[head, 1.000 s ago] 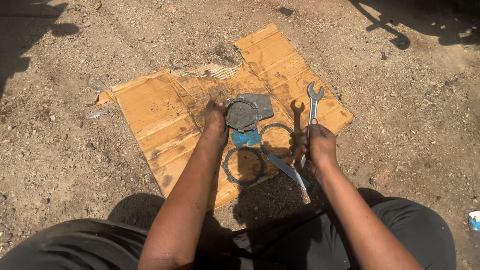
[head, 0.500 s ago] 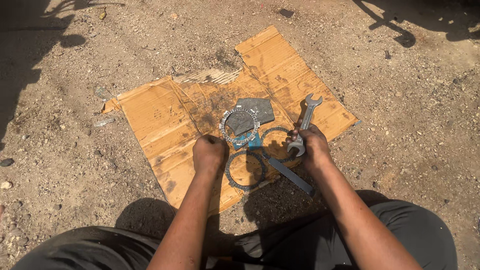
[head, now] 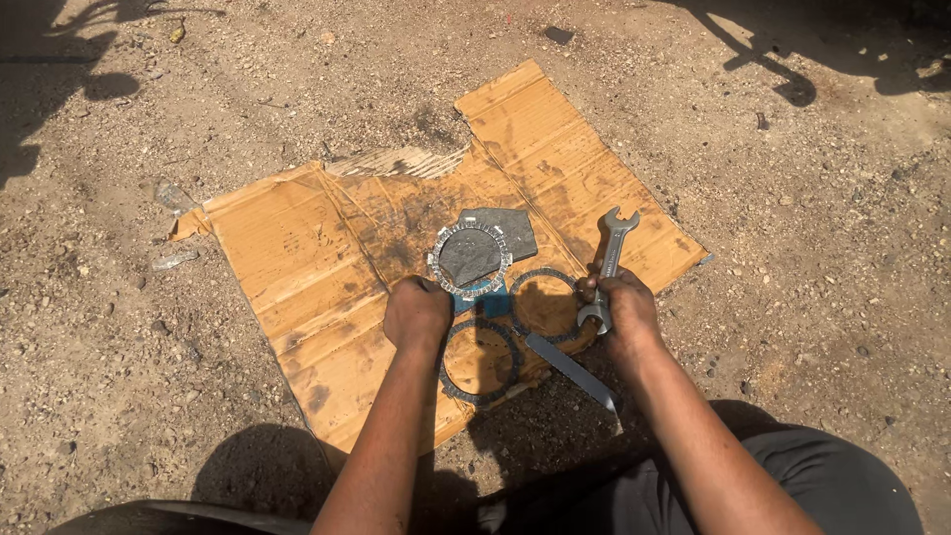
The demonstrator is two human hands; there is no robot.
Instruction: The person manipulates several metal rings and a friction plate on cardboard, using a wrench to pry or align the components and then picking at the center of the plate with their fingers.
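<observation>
Ground: dry, stony dirt (head: 119, 396) in hard sun, with shadows crossing the top edge and the person's own shadow at the bottom.

Far left: flattened sheet of brown cardboard (head: 287, 248), oil-stained toward its middle, its upper edge torn so the corrugation shows. It lies flat on the dirt and carries all the parts.

Left hand (head: 417, 311): curled into a closed fist, knuckles up, resting on the cardboard. Cannot tell whether anything is inside the fist. It sits just below the toothed metal ring and touches, or nearly touches, the upper left rim of the dark ring.

Toothed metal ring (head: 470, 260): bright, notched around its rim, lying flat, overlapping a dark grey flat piece (head: 505, 235) that sticks out above and to its right. A small blue item (head: 481, 291) shows just under the ring's lower edge; kind not clear.

Dark ring (head: 479, 361): thin, flat on the cardboard near its lower edge, just right of the left forearm.

Second dark ring (head: 544, 303): flat, between the two hands, its right side under the right hand.

Flat grey strip (head: 573, 370): runs diagonally down and right, off the cardboard's edge.

Right hand (head: 616, 309): fingers wrapped closed around the lower end of an open-ended spanner (head: 607, 260); the spanner's shaft points up and away, its open head over the cardboard.
</observation>
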